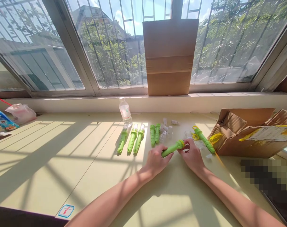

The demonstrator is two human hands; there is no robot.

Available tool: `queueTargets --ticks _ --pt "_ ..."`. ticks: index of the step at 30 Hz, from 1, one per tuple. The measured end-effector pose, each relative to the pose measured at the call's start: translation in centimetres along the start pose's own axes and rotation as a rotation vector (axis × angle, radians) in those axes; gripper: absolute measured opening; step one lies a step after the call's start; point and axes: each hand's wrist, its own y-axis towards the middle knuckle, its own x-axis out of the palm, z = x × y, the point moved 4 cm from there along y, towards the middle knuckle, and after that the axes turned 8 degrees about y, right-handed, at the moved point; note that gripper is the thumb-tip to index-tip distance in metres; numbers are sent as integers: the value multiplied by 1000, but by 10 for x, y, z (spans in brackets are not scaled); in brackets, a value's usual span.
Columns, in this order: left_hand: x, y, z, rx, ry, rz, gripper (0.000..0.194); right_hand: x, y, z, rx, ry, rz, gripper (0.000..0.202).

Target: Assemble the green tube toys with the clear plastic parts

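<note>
My left hand (157, 160) is wrapped round the lower part of a green plastic tube (173, 148), which is tilted with its wide end up to the right. At that end, where a yellow ring shows, the fingers of my right hand (191, 154) are closed on the rim; what else they pinch is hidden. Beyond my hands lie two green tubes (152, 135) and several clear plastic caps (164, 135). To the left is a row of green tubes with clear tops (132, 140). Another green tube (205, 141) with yellow strips (195, 136) lies to the right of my right hand.
A clear bottle (125, 111) stands behind the left row. An open cardboard box (249, 135) is at the right, beside a yellow strip (215, 138). A blue pouch (2, 120) and a crumpled pinkish container (21, 113) sit far left. A cardboard sheet (170, 58) leans against the window.
</note>
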Motion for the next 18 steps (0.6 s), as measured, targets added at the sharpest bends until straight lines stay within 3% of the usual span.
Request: queueTargets --ticks 18 --pt "-9 2 7 -166 -157 -138 34 1 -1 -3 43 78 -46 32"
